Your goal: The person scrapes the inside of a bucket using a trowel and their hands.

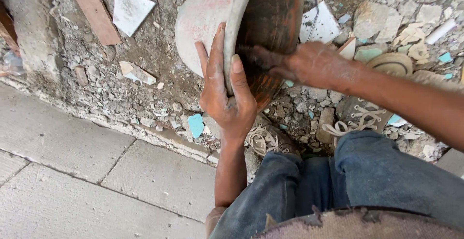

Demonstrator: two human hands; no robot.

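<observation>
Head view: left hand [226, 99] is clenching the rim of the tilted bucket [212, 19], held over rubble [121, 89]. Right hand [299, 65] is reaching inside, fingers pressing the wall, grasping nothing. Best done by keeping the rim steady and sweeping toward the mouth.

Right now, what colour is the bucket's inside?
Dark rusty orange-brown inside the bucket, seen in the head view.

One head-worn camera looks steeply down, close over the knees, probably tilted slightly forward toward the rubble [145, 70].
</observation>
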